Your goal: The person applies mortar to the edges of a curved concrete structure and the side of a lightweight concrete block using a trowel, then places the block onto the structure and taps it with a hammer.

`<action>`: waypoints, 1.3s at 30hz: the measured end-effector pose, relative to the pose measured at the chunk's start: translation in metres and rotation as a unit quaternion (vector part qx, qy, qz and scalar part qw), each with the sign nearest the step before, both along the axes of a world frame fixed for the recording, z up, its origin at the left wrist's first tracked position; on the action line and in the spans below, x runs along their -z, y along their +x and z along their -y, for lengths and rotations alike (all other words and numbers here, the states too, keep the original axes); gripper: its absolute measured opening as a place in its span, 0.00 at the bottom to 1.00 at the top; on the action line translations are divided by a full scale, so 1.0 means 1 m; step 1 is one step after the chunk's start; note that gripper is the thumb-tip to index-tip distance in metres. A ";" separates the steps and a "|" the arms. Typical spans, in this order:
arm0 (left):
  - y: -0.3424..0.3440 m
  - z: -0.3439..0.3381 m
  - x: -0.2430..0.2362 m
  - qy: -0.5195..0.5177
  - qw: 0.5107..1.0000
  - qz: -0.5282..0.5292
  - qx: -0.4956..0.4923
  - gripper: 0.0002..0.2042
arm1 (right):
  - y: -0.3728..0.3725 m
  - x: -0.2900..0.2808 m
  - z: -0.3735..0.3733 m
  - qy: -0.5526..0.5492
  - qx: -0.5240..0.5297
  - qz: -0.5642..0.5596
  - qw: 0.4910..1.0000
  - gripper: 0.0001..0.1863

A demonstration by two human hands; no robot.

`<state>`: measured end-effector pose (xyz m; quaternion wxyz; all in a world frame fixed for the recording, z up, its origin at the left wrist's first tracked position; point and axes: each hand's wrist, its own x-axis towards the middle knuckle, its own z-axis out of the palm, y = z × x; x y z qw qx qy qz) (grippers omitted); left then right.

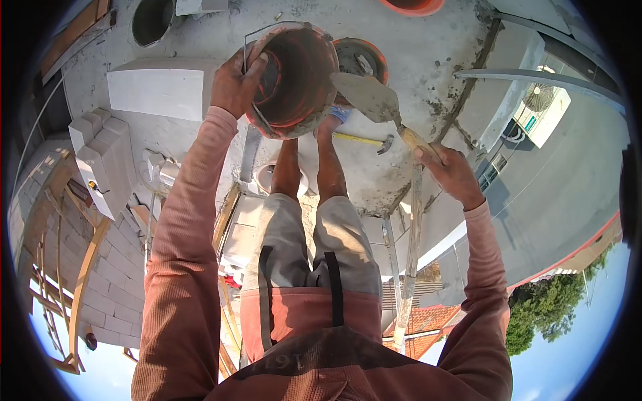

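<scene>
My left hand (pixel 235 83) grips the rim of an orange bucket (pixel 301 80) near its wire handle; the bucket is tilted, its dark inside smeared with grey. My right hand (pixel 445 170) holds a trowel (pixel 368 97) by its wooden handle, the broad blade coated in grey mortar and held at the bucket's right side. Just behind, a second orange bucket (pixel 378 63) contains grey mortar and a pale tool. A hammer (pixel 361 139) with a yellow handle lies on the concrete below the trowel, by my feet.
White blocks (pixel 100 147) are stacked at left, with a longer block (pixel 157 90) behind. More buckets (pixel 411 5) stand at the far edge. A ledge drops away at right toward an air-conditioner unit (pixel 538 103). Wooden framing (pixel 93 254) is at lower left; a long plank (pixel 408 281) runs below my right hand.
</scene>
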<state>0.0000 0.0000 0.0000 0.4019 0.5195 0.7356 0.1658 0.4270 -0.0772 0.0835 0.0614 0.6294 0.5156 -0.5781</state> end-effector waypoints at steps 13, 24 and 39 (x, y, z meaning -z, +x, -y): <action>0.036 -0.032 -0.023 -0.032 0.984 -0.011 0.175 0.22 | -0.041 0.041 0.002 -0.514 0.058 -0.199 0.833 0.37; -0.012 -0.020 0.019 -0.080 0.996 0.028 0.034 0.23 | 0.009 0.046 0.036 -0.470 0.190 -0.310 0.804 0.35; -0.040 0.013 0.054 -0.061 0.971 0.075 -0.219 0.17 | -0.016 0.052 0.056 -0.440 0.202 -0.279 0.829 0.32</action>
